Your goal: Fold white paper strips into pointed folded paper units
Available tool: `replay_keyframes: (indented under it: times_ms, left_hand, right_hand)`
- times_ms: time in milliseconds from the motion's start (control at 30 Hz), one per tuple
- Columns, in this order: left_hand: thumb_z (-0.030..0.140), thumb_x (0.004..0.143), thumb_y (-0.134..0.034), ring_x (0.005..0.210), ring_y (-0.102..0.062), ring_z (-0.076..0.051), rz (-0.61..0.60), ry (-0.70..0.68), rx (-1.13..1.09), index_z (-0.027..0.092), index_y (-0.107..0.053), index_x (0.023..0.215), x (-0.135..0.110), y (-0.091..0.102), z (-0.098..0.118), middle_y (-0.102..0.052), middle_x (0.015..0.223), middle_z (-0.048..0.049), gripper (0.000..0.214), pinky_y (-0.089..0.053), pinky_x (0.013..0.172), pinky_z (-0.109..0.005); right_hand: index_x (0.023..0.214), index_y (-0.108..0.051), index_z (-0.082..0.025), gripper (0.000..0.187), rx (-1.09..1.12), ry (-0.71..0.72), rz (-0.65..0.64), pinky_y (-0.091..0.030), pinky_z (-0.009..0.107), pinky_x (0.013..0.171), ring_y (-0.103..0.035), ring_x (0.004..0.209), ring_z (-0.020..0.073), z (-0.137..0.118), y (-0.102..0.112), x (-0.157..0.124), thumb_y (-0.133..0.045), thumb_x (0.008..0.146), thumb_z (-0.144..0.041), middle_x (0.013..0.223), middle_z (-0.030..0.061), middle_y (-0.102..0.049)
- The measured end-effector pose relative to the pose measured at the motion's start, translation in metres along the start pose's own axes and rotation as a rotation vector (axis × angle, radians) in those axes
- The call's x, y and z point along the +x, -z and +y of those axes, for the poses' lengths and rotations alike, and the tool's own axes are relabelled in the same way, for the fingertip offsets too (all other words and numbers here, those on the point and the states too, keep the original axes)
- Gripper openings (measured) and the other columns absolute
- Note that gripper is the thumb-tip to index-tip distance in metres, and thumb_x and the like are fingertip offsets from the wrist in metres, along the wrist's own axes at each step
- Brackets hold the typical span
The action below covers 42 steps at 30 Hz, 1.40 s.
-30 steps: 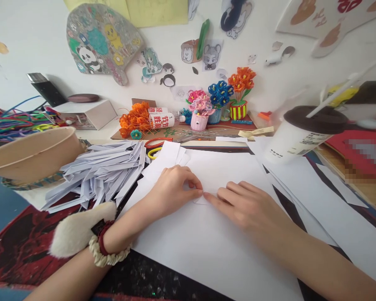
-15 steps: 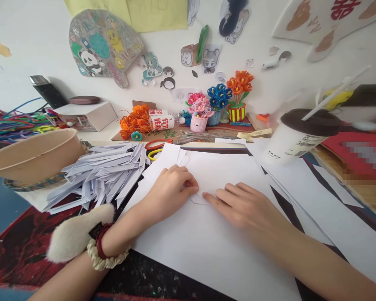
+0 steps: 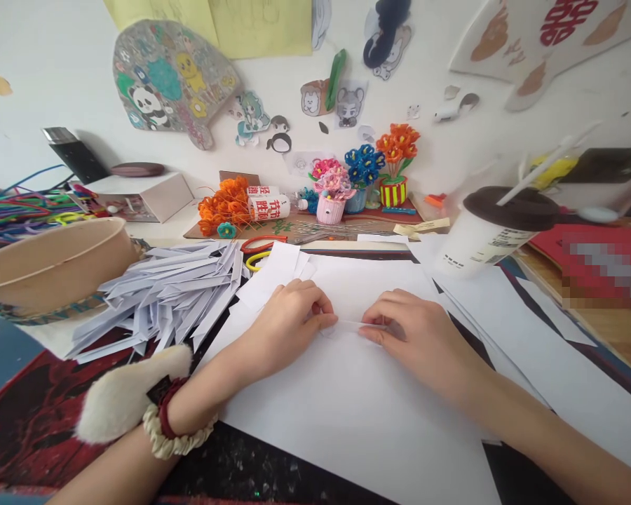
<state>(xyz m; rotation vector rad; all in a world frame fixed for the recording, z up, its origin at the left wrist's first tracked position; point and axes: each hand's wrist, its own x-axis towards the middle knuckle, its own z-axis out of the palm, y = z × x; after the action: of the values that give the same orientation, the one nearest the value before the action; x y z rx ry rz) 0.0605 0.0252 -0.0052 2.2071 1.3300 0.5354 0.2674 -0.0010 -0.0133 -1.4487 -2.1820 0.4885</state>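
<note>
A small folded piece of white paper (image 3: pixel 348 325) is stretched between my two hands, low over a large white sheet (image 3: pixel 357 407). My left hand (image 3: pixel 294 319) pinches its left end between thumb and fingers. At the other end, my right hand (image 3: pixel 407 330) closes thumb and fingertips on the paper. White on white, its outline is hard to make out. Beyond my left hand lie several small white paper pieces (image 3: pixel 270 270). A heap of folded paper strips (image 3: pixel 173 291) rests to the left.
Left stands a beige bowl (image 3: pixel 57 259); a fluffy white object (image 3: pixel 129 400) lies by my left wrist. A lidded cup with a straw (image 3: pixel 484 238) stands at the right, near more white sheets (image 3: pixel 536 337). Scissors with red and yellow handles (image 3: pixel 257 259) and pipe-cleaner flowers (image 3: pixel 331 189) are behind.
My right hand has gone from a pointing finger on the paper to a pinch on its right end, and has lifted slightly. My left hand keeps its pinch nearly in place.
</note>
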Motion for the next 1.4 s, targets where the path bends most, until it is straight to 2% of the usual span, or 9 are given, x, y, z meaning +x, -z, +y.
replay_keyframes:
  times_ms: [167,333,500,733,1400]
  left_hand:
    - [0.031,0.080,-0.065,0.072,-0.053,-0.013,-0.015,-0.009,-0.087,0.020,-0.067,0.079,-0.0016,0.0026,0.0060,-0.064,0.082,0.0005,0.011,-0.039,0.065,-0.026]
    - [0.031,0.079,-0.067,0.065,-0.055,-0.011,-0.005,0.031,-0.147,0.019,-0.071,0.072,-0.0013,0.0034,0.0081,-0.067,0.073,0.0013,0.015,-0.039,0.059,-0.024]
    - [0.031,0.077,-0.068,0.061,-0.058,-0.011,-0.018,0.100,-0.193,0.019,-0.074,0.072,0.0008,0.0029,0.0066,-0.070,0.069,0.0015,0.015,-0.041,0.058,-0.023]
    - [0.031,0.078,-0.066,0.062,-0.059,-0.011,-0.006,0.105,-0.144,0.020,-0.075,0.075,-0.0003,0.0084,0.0040,-0.072,0.070,0.0014,0.015,-0.042,0.059,-0.023]
    - [0.020,0.087,-0.050,0.065,-0.055,-0.012,0.017,-0.011,-0.067,0.016,-0.065,0.073,-0.0047,0.0056,0.0105,-0.069,0.075,-0.0003,0.021,-0.040,0.064,-0.024]
  right_hand:
    - [0.067,-0.066,-0.023,0.015,0.195,-0.211,-0.099,-0.041,0.024,0.054,-0.054,0.058,0.0125,-0.0052,0.0085,0.0032,-0.065,0.081,-0.025,0.064,-0.0030,-0.064]
    - [0.063,-0.065,-0.022,0.019,0.264,-0.279,-0.156,-0.038,0.023,0.050,-0.050,0.053,0.0115,-0.0036,0.0089,0.0041,-0.064,0.079,-0.031,0.056,-0.0032,-0.059]
    - [0.064,-0.066,-0.022,0.017,0.260,-0.282,-0.186,-0.037,0.023,0.049,-0.048,0.052,0.0113,-0.0017,0.0084,0.0054,-0.063,0.078,-0.031,0.058,-0.0027,-0.061]
    - [0.066,-0.067,-0.021,0.014,0.316,-0.288,-0.204,-0.039,0.023,0.051,-0.050,0.054,0.0115,0.0000,0.0106,0.0066,-0.065,0.076,-0.031,0.060,-0.0021,-0.061]
    - [0.068,-0.067,-0.021,0.016,0.316,-0.205,-0.223,-0.041,0.025,0.051,-0.051,0.054,0.0126,0.0017,0.0117,0.0075,-0.060,0.079,-0.031,0.063,-0.0005,-0.064]
